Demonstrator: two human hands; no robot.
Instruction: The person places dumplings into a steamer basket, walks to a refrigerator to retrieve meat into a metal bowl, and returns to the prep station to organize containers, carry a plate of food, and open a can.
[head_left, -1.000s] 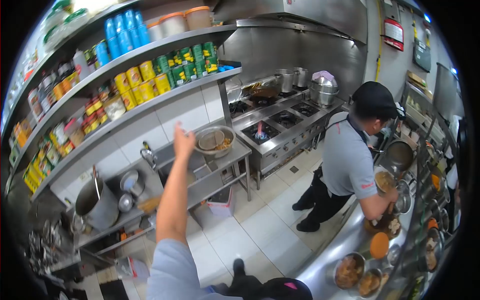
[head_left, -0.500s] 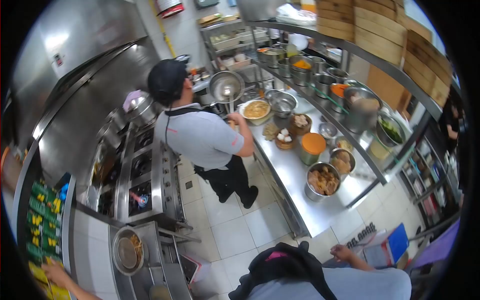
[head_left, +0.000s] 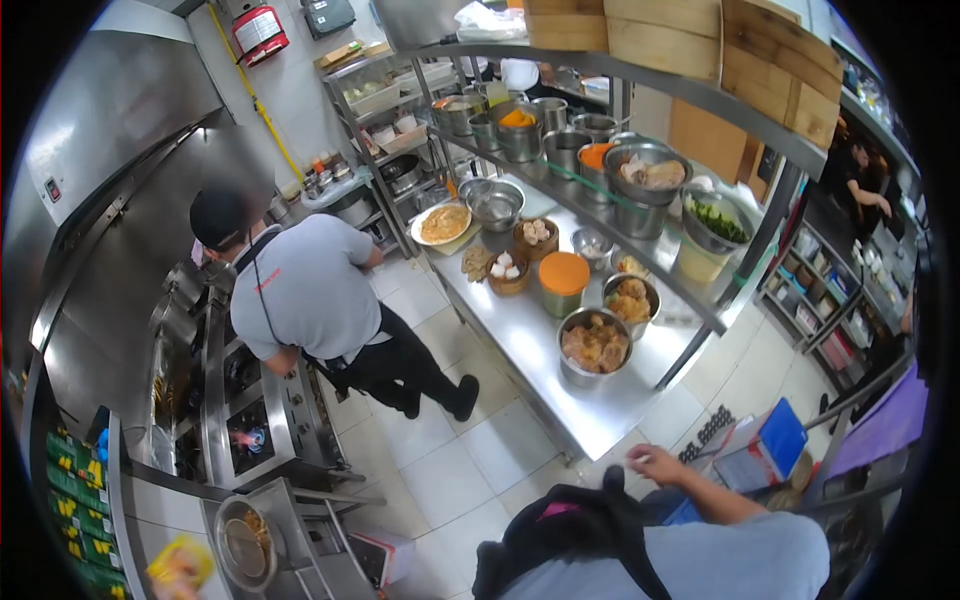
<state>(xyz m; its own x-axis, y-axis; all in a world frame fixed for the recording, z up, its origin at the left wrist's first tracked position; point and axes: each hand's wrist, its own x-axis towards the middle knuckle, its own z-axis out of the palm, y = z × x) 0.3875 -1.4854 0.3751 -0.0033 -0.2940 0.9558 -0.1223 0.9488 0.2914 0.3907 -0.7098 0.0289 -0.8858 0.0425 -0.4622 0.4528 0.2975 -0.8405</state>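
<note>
My left hand (head_left: 172, 585) is at the lower left edge, closed around a yellow packet (head_left: 185, 560) blurred by motion. Beside it are the shelf with green-and-yellow packs (head_left: 85, 500) and a steel bowl holding a strainer (head_left: 245, 545). Toward the lower right, my right hand (head_left: 655, 465) hangs in the air by my body, fingers loosely bent and apart, with nothing seen in it. Nearest to that hand are the corner of the steel table (head_left: 560, 415) and a blue-lidded box (head_left: 775, 435).
A co-worker in a grey shirt (head_left: 300, 285) stands by the stove (head_left: 265, 400), where one burner (head_left: 248, 440) shows a flame. Bowls of meat (head_left: 595, 345), a tub with an orange lid (head_left: 564, 275) and bamboo steamers (head_left: 508, 272) stand on the table.
My left hand has come away from the shelf, moving right with the yellow packet. The co-worker has turned from the table toward the stove, no longer holding the pan. The view has shifted.
</note>
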